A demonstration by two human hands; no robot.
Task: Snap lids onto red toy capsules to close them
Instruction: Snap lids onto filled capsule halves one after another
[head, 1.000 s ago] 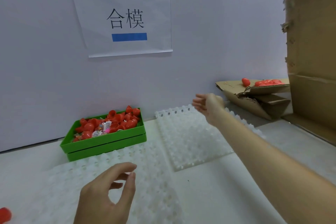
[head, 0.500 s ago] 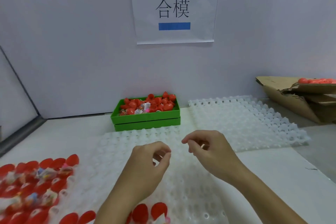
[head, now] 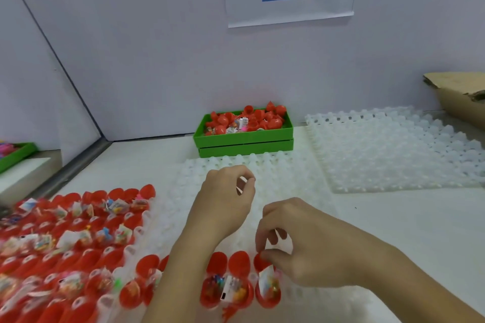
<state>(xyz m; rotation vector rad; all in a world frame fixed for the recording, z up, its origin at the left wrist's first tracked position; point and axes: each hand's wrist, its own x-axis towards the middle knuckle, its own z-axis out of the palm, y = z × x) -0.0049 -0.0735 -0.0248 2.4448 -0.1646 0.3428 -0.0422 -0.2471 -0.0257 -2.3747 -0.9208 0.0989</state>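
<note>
Several open red toy capsules (head: 78,233) stand in rows in a white dimpled tray (head: 283,173), their lids hinged back and small wrapped toys showing in the lower halves. At the right end of the near row sits one open capsule (head: 269,291). My right hand (head: 307,246) is over it, thumb and forefinger meeting on the top edge of its red lid (head: 258,263). My left hand (head: 225,199) hovers above the bare part of the tray with fingers curled and thumb against forefinger, holding nothing that I can see.
A green box (head: 244,139) heaped with red capsule parts stands at the back against the wall. A second white dimpled tray (head: 393,149) lies to the right, with a cardboard box (head: 456,94) beyond it. Another green tray (head: 15,152) is at far left.
My view has swung left and down, bringing the filled tray into sight. My right hand came back from the far right to the near row. My left hand moved forward over the tray.
</note>
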